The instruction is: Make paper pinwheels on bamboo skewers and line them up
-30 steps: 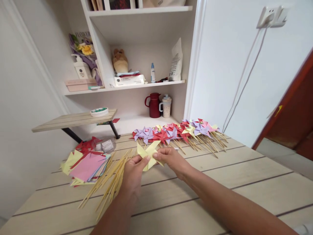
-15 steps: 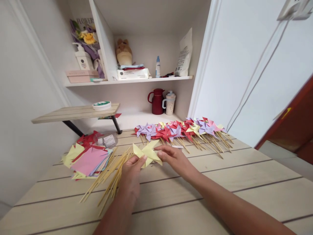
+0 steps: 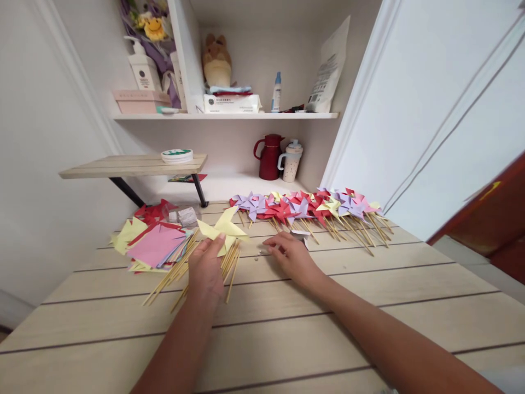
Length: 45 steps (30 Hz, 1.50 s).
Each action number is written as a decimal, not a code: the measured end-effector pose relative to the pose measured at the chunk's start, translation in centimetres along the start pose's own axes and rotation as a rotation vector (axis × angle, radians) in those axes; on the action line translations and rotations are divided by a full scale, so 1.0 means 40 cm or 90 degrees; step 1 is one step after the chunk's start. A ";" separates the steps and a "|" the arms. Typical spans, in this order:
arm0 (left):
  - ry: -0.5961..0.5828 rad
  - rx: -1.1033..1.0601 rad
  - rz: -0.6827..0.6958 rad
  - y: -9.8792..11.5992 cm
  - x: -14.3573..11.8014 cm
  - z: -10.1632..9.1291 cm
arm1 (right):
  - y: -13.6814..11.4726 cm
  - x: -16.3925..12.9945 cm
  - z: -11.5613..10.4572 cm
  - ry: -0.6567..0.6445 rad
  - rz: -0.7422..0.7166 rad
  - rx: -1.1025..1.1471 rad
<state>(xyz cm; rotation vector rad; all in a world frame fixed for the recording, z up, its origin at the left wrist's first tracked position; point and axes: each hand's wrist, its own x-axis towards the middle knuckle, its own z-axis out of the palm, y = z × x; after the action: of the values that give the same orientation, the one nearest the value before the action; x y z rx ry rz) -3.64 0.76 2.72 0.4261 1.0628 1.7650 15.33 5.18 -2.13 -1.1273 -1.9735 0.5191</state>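
Observation:
Between the thumb and fingers of my left hand (image 3: 207,262) is a pale yellow paper pinwheel (image 3: 223,229), its folded blades facing up. Behind and under that hand lie several thin wooden sticks (image 3: 232,265). My right hand (image 3: 290,253) is low over the table, fingers bent and slightly apart, with nothing visible in them. Just left of its fingertips are a few tiny shiny pieces (image 3: 257,256), too small to make out. A small grey-white folded container (image 3: 301,236) stands behind the right hand.
Finished pinwheels on sticks (image 3: 303,209) lie in a row at the back right. Coloured paper squares (image 3: 156,245) are stacked at left, near a clear plastic box (image 3: 184,216). A small raised shelf (image 3: 135,167), a red jug (image 3: 270,158) and a cup (image 3: 292,162) stand behind.
My left hand has moved left with the yellow pinwheel. My right hand has come away from the pinwheel and down beside the tiny pieces. The view has shifted somewhat.

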 end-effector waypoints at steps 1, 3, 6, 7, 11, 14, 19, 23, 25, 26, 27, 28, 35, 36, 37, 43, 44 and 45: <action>0.006 0.003 -0.003 -0.003 -0.001 0.000 | 0.006 -0.001 0.009 -0.012 -0.006 -0.040; 0.018 0.006 -0.010 -0.007 -0.003 0.001 | 0.016 -0.004 0.024 -0.031 -0.003 -0.092; 0.044 0.009 -0.014 -0.008 -0.006 0.003 | 0.023 -0.006 0.039 -0.051 -0.009 -0.127; 0.050 0.008 -0.013 -0.007 -0.008 0.003 | 0.024 -0.007 0.043 -0.058 -0.014 -0.132; 0.048 -0.003 -0.014 -0.006 -0.010 0.001 | 0.019 -0.007 0.052 -0.074 -0.025 -0.135; 0.039 -0.008 -0.026 -0.010 -0.008 -0.001 | 0.014 -0.002 0.057 -0.088 -0.024 -0.138; 0.028 0.002 -0.036 -0.016 -0.002 -0.005 | 0.000 0.009 0.056 -0.117 -0.008 -0.114; 0.024 0.000 -0.049 -0.012 0.000 -0.005 | -0.013 0.006 0.030 -0.188 0.006 0.030; 0.025 0.003 -0.052 -0.012 0.000 -0.005 | -0.015 0.003 0.011 -0.266 0.019 0.114; 0.024 0.005 -0.051 -0.012 0.001 -0.006 | -0.015 0.002 0.002 -0.310 0.018 0.139; 0.021 0.006 -0.049 -0.013 0.000 -0.006 | -0.014 0.002 -0.006 -0.352 0.014 0.150; 0.019 0.008 -0.047 -0.015 0.000 -0.006 | -0.014 0.002 -0.013 -0.387 0.007 0.149; 0.026 0.024 -0.056 -0.024 -0.001 -0.007 | -0.021 0.005 -0.022 -0.391 0.028 0.074; 0.025 0.024 -0.056 -0.024 -0.001 -0.007 | -0.023 0.004 -0.021 -0.377 0.041 0.077; 0.023 0.023 -0.057 -0.024 -0.001 -0.007 | -0.023 0.003 -0.020 -0.366 0.053 0.084; 0.029 0.019 -0.061 -0.025 0.001 -0.007 | -0.015 -0.004 -0.017 -0.337 0.099 0.172; 0.029 0.020 -0.059 -0.026 0.002 -0.008 | -0.014 -0.005 -0.017 -0.330 0.100 0.176; 0.029 0.023 -0.055 -0.026 0.003 -0.009 | -0.014 -0.006 -0.017 -0.323 0.099 0.176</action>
<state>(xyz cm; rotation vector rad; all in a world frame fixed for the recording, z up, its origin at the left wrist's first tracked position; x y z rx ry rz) -3.35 0.82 1.66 0.3583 1.1299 1.6889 15.65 4.66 -1.44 -1.0452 -2.1506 1.2196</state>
